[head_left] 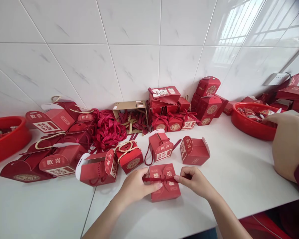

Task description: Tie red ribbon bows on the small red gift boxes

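Observation:
A red gift box (pixel 165 195) with gold lettering lies on the white table in front of me. Across its top runs a dark red ribbon (pixel 153 179), crossed or knotted near the middle. My left hand (pixel 136 186) is closed on the ribbon's left end, its thumb resting on the box lid. At the right side, my right hand (pixel 195 181) pinches the other end between thumb and curled fingers. Just behind stand a red box with a dark cord (pixel 160 146), a box tied with gold cord (pixel 129 157) and a partly opened box (pixel 194 151).
A pile of red ribbon (pixel 108 127) lies beside a cardboard carton (pixel 130 105) of ribbon strips. Red boxes (pixel 206 99) are stacked against the tiled wall. A red basin (pixel 251 129) of wrapped sweets is at right, where another person's hand (pixel 284 124) reaches in. Another basin (pixel 22 139) stands left.

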Demonstrator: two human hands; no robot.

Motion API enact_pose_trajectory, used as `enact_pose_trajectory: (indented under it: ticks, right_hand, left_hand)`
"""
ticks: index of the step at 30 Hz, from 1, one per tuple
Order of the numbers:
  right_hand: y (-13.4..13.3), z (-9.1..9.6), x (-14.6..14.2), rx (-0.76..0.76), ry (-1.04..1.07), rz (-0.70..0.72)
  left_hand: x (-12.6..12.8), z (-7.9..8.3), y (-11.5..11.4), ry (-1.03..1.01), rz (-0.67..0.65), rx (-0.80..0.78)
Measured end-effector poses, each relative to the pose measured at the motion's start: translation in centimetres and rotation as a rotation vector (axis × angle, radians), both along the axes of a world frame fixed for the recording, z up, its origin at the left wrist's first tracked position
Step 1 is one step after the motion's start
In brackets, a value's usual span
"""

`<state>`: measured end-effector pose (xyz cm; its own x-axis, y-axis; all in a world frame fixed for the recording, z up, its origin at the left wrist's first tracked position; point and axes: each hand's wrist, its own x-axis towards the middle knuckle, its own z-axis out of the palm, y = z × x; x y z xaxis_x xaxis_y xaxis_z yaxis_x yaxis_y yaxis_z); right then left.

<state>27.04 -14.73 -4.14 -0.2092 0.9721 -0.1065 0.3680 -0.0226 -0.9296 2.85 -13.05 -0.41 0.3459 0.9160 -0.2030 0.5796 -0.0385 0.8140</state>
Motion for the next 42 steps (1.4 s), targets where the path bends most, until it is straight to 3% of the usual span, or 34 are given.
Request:
enact_pose_trajectory:
  ticks: [6,10,12,15,18,23,27,31,36,40,42]
  right_hand:
    - [-0.2,0.4,0.6,-0.149,0.280,0.040]
    - [-0.5,1.5,1.0,-0.211,0.480,0.045]
    - [-0.5,2.1,0.8,-0.200,0.576,0.061]
    - [-0.4,3.3,0.4,-0.190,0.640,0.069]
    - [-0.6,4.3,0.1,-0.166,0.626,0.101]
    - [-1.8,5.3,0.5,-0.128,0.420,0.044]
    - [-2.4,4.8,0.0,-0.003,0.182,-0.040]
    - [-1.9,3.8,-1.8,0.116,0.118,0.006]
    - [-1.3,2.9,-4.0,0.308,0.134,-0.019]
    - [-1.4,2.5,-4.4,0.355,0.114,-0.046]
    - [-1.5,2.4,-4.3,0.335,0.107,-0.051]
  left_hand:
    - [-0.2,-0.4,-0.3,0.024,-0.025,0.028]
    - [0.6,0.3,-1.3,0.058,-0.007,0.349]
    - [1.6,1.0,-1.7,0.049,-0.094,0.485]
    - [3.5,1.7,-1.7,0.047,-0.230,0.551]
    - [4.9,1.6,-1.3,0.058,-0.241,0.611]
    - [4.9,1.3,-0.5,0.036,-0.099,0.734]
    - [4.3,1.6,-0.6,0.079,-0.066,0.789]
    - [4.4,1.6,-1.0,0.099,-0.027,0.861]
    - [3.6,1.6,-1.2,0.082,0.002,0.803]
    - [1.0,2.2,-1.0,0.096,-0.139,0.582]
    - [-0.5,2.1,-0.7,0.050,-0.133,0.461]
